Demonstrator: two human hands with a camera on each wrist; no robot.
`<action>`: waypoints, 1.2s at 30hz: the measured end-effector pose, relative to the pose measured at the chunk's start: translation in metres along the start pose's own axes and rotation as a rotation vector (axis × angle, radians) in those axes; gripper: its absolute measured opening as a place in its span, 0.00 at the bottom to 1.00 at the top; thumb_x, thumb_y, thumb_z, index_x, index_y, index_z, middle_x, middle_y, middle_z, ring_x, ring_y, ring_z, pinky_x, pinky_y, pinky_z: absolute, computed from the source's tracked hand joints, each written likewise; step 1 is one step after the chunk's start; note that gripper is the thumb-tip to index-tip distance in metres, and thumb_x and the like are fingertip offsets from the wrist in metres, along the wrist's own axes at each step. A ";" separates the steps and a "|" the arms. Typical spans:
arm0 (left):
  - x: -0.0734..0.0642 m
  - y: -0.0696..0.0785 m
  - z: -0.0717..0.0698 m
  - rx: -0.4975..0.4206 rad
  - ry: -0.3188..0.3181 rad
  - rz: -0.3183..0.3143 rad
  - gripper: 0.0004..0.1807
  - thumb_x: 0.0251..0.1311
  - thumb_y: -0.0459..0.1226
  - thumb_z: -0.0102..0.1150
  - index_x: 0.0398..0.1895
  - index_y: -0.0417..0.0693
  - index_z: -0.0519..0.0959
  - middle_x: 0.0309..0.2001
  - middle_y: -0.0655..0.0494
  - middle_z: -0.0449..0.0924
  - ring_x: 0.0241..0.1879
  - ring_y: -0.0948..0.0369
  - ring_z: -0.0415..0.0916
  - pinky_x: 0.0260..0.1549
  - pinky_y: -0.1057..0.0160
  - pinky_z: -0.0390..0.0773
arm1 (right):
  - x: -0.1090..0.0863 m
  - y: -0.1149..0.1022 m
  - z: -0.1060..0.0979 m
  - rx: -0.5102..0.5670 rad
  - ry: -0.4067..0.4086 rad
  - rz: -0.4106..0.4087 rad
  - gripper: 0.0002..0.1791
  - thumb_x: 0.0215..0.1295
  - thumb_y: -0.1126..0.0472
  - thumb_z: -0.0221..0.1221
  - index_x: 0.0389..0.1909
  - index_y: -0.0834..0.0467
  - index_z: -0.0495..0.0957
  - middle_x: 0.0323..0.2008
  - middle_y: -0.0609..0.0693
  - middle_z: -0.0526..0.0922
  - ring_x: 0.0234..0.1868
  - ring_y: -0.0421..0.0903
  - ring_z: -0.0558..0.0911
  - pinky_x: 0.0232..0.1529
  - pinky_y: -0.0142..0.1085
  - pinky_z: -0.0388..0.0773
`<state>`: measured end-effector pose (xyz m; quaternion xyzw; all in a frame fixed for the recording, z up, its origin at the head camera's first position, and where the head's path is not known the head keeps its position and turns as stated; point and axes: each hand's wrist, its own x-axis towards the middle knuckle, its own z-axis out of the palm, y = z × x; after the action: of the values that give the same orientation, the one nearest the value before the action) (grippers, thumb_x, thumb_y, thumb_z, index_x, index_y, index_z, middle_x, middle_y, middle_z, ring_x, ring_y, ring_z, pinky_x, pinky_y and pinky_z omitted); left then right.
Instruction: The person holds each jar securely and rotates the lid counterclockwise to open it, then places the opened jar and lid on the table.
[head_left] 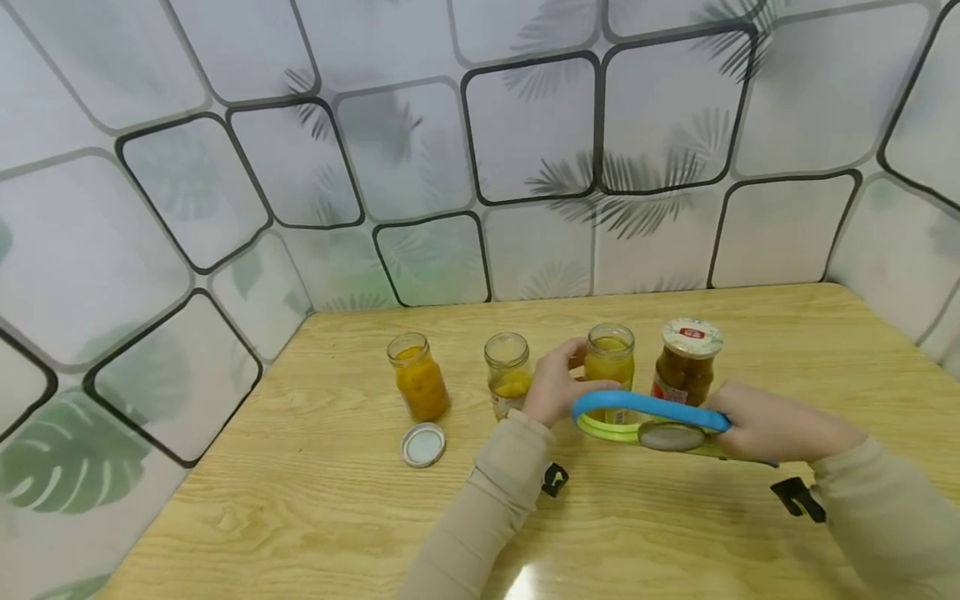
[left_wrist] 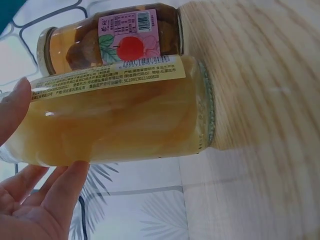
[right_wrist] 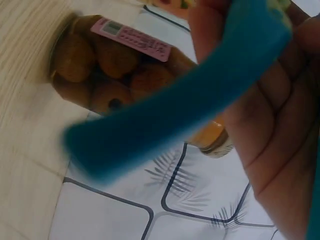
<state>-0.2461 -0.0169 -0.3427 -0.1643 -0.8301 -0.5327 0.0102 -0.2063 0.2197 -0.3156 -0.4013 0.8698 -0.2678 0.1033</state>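
Observation:
My left hand (head_left: pixel 558 385) holds an uncapped glass jar of yellow fruit (head_left: pixel 611 367), thumb on one side and fingers on the other. In the left wrist view this jar (left_wrist: pixel 120 117) stands on the wooden table, its label towards the thumb. My right hand (head_left: pixel 757 421) grips a blue and yellow-green jar opener (head_left: pixel 645 403) in front of the jars. A round greyish lid (head_left: pixel 666 436) shows within the opener. Just behind the right hand stands a capped jar of brown round fruit (head_left: pixel 686 362); the blue arm of the opener crosses it in the right wrist view.
Left of the hands stand an uncapped jar of orange fruit (head_left: pixel 422 379) and another uncapped jar (head_left: pixel 508 375), partly filled with yellow fruit. A loose lid (head_left: pixel 423 444) lies on the table (head_left: pixel 315 500). A patterned curtain (head_left: pixel 420 167) hangs behind.

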 end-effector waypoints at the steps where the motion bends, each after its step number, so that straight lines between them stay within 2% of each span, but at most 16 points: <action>1: 0.000 -0.001 0.000 -0.018 -0.014 -0.016 0.31 0.42 0.37 0.68 0.54 0.50 0.71 0.48 0.58 0.74 0.51 0.58 0.69 0.45 0.66 0.71 | 0.000 0.002 0.001 -0.012 -0.015 0.018 0.15 0.45 0.76 0.50 0.13 0.52 0.70 0.11 0.35 0.59 0.11 0.29 0.56 0.11 0.24 0.54; 5: 0.002 -0.002 -0.002 -0.115 -0.071 -0.051 0.31 0.44 0.35 0.67 0.56 0.50 0.69 0.50 0.59 0.72 0.52 0.60 0.68 0.46 0.67 0.70 | 0.003 0.008 0.005 -0.077 -0.066 0.113 0.12 0.46 0.73 0.53 0.17 0.51 0.71 0.14 0.37 0.63 0.15 0.32 0.61 0.15 0.27 0.58; 8: 0.003 -0.002 -0.004 -0.146 -0.114 -0.049 0.31 0.46 0.33 0.65 0.57 0.47 0.67 0.51 0.57 0.71 0.53 0.61 0.66 0.47 0.67 0.69 | 0.007 0.010 0.011 -0.125 -0.089 0.181 0.09 0.48 0.69 0.56 0.19 0.52 0.70 0.17 0.40 0.66 0.19 0.35 0.63 0.19 0.30 0.60; 11: 0.002 0.000 -0.006 -0.102 -0.138 -0.054 0.30 0.49 0.34 0.63 0.58 0.47 0.66 0.52 0.57 0.70 0.55 0.61 0.65 0.49 0.66 0.68 | 0.013 0.008 0.018 -0.155 -0.100 0.231 0.08 0.50 0.66 0.58 0.20 0.52 0.69 0.19 0.42 0.66 0.21 0.38 0.63 0.21 0.32 0.59; 18: -0.002 0.007 -0.013 -0.009 -0.160 -0.098 0.29 0.51 0.39 0.62 0.58 0.51 0.66 0.54 0.61 0.68 0.57 0.56 0.62 0.51 0.60 0.66 | 0.027 0.002 0.026 -0.165 -0.130 0.284 0.07 0.51 0.63 0.58 0.19 0.53 0.71 0.16 0.43 0.65 0.19 0.39 0.63 0.20 0.32 0.59; 26: -0.007 0.017 -0.016 0.053 -0.182 -0.065 0.28 0.53 0.41 0.59 0.59 0.48 0.65 0.54 0.58 0.68 0.56 0.57 0.63 0.49 0.63 0.68 | 0.038 0.000 0.029 -0.104 -0.106 0.256 0.08 0.49 0.66 0.56 0.17 0.53 0.70 0.13 0.42 0.61 0.16 0.37 0.61 0.19 0.30 0.58; 32: -0.008 0.018 -0.017 0.077 -0.184 -0.056 0.28 0.54 0.43 0.59 0.58 0.48 0.65 0.54 0.58 0.69 0.55 0.58 0.64 0.49 0.63 0.67 | 0.044 0.001 0.030 -0.004 -0.106 0.209 0.09 0.44 0.71 0.52 0.15 0.54 0.69 0.09 0.40 0.62 0.11 0.35 0.60 0.14 0.27 0.57; 34: -0.008 0.018 -0.017 0.074 -0.184 -0.050 0.28 0.54 0.43 0.59 0.58 0.48 0.65 0.54 0.58 0.69 0.55 0.58 0.64 0.50 0.62 0.67 | 0.046 0.001 0.030 0.055 -0.132 0.200 0.10 0.45 0.74 0.49 0.20 0.56 0.72 0.09 0.41 0.63 0.10 0.36 0.60 0.13 0.27 0.58; 36: -0.008 0.018 -0.017 0.072 -0.188 -0.047 0.28 0.55 0.43 0.58 0.59 0.48 0.65 0.54 0.57 0.68 0.56 0.57 0.63 0.50 0.62 0.67 | 0.047 0.000 0.030 0.114 -0.167 0.198 0.15 0.45 0.76 0.45 0.30 0.58 0.75 0.09 0.42 0.65 0.10 0.36 0.61 0.13 0.28 0.58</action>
<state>-0.2357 -0.0272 -0.3209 -0.1937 -0.8497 -0.4848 -0.0741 -0.2251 0.1729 -0.3391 -0.3281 0.8768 -0.2710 0.2239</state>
